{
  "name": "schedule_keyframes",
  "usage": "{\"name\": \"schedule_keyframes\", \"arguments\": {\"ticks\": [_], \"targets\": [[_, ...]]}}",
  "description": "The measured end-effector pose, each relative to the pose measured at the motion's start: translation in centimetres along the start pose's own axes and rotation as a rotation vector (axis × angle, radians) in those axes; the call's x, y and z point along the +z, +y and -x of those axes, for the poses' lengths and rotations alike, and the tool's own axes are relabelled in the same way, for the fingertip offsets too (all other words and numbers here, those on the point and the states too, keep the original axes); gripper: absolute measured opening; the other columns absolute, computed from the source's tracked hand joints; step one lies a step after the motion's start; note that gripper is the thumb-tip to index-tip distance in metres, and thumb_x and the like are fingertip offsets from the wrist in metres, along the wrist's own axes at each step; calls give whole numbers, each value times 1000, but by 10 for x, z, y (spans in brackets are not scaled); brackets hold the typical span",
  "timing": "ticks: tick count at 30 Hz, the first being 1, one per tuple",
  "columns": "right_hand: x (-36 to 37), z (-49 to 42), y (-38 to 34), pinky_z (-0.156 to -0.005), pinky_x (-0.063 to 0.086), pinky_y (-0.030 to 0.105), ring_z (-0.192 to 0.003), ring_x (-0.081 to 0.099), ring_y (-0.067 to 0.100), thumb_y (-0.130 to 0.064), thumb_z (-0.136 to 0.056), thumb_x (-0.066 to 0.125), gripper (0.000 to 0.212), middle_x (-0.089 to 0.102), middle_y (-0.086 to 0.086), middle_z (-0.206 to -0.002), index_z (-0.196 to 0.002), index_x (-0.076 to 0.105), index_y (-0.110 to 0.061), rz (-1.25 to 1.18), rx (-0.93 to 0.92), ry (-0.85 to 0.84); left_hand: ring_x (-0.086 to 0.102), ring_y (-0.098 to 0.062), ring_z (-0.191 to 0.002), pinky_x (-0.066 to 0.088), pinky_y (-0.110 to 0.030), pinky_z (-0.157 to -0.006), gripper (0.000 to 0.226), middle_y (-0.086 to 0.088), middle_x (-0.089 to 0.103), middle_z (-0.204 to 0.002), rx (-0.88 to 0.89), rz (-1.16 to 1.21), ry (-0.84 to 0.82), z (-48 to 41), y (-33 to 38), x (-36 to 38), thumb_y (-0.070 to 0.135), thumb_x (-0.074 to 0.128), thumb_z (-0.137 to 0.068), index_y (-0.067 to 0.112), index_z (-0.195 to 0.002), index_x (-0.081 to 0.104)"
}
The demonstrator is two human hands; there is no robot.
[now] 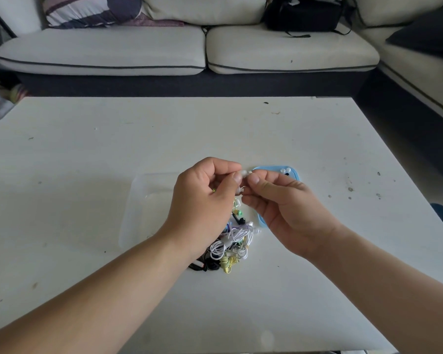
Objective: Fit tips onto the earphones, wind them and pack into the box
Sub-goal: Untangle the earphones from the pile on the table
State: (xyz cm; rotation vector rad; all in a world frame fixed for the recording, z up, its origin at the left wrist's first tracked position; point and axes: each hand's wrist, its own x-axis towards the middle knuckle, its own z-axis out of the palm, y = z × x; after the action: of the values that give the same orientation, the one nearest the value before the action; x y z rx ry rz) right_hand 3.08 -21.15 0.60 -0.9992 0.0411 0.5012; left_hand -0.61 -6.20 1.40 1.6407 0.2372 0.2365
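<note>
My left hand [202,203] and my right hand [281,208] meet above the table, fingertips pinched together on a small white earbud [244,173]. Whether a tip sits between the fingers I cannot tell. Below the hands lies a tangled pile of earphones [230,247] with white, yellow, black and green cables. A blue lid [293,172] holding a few small white and black tips lies behind my right hand, mostly hidden by it. A clear plastic box [143,200] stands to the left, partly behind my left hand.
The white table [87,162] carries a few dark specks. A light sofa [189,49] with a patterned cushion [92,10] and a black bag [302,15] runs along the far side and right.
</note>
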Motion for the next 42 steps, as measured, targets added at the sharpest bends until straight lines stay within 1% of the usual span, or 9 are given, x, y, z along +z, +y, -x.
{"name": "schedule_keyframes", "arguments": {"ticks": [4,7,12,18,25,30,36,39,42], "targets": [[1,1,-2,-73,60,23,-79,72,18,-6,-79,69,9,74,12,-84,-84,74,-1,-9,1,4,70,0,-68,52,-14,-65,7,5,78,-81,-1,6,-11,-1,1,0,14,74,-94,21,-97,75],[1,1,-2,-76,60,24,-82,72,19,-4,-79,69,14,73,12,-86,-89,70,4,-2,9,2,65,1,-62,51,-15,-66,9,7,77,-80,8,-10,1,-2,-1,-1,14,73,-95,22,-98,75],[1,2,-1,-74,60,25,-78,71,19,-4,-78,70,19,71,12,-81,-94,69,7,28,-4,19,68,-2,-68,53,-19,-68,8,3,79,-85,-1,-25,-13,-4,-3,-2,15,74,-95,22,-98,76],[-1,1,-5,-72,59,24,-83,71,24,-9,-81,69,16,73,17,-90,-91,71,3,31,-14,8,64,-1,-57,50,-14,-62,8,5,76,-75,-17,22,-38,-5,0,0,12,74,-94,16,-100,75],[-5,1,-9,-71,59,23,-76,71,19,-7,-82,67,18,72,14,-85,-97,71,3,39,23,-13,63,-1,-56,49,-12,-60,7,8,72,-68,-40,49,-80,-4,1,-1,11,73,-95,16,-100,75],[-6,-2,-17,-66,58,26,-71,66,20,-9,-84,70,21,71,15,-82,-97,69,7,124,25,7,64,-1,-57,49,-13,-61,11,4,76,-74,-58,-5,-101,-4,0,-2,11,71,-96,19,-102,75],[-10,-3,-21,-61,57,25,-65,65,20,1,-87,70,2,69,16,-76,-86,69,1,231,-8,63,63,-2,-55,46,-10,-57,10,0,75,-74,-95,-30,-136,-5,0,-1,9,72,-95,16,-102,75],[-14,-4,-23,-63,58,26,-69,69,20,-2,-86,71,16,70,15,-83,-101,67,0,157,-12,35,63,-3,-55,47,-13,-55,10,-3,75,-76,-97,1,-124,-4,2,-1,9,71,-96,16,-102,75],[-17,-3,-21,-67,59,25,-74,70,18,-9,-83,69,23,72,16,-89,-103,68,3,159,5,-7,62,-3,-55,48,-16,-54,9,-6,76,-80,-103,28,-109,-3,3,0,11,72,-95,16,-101,75]]}}
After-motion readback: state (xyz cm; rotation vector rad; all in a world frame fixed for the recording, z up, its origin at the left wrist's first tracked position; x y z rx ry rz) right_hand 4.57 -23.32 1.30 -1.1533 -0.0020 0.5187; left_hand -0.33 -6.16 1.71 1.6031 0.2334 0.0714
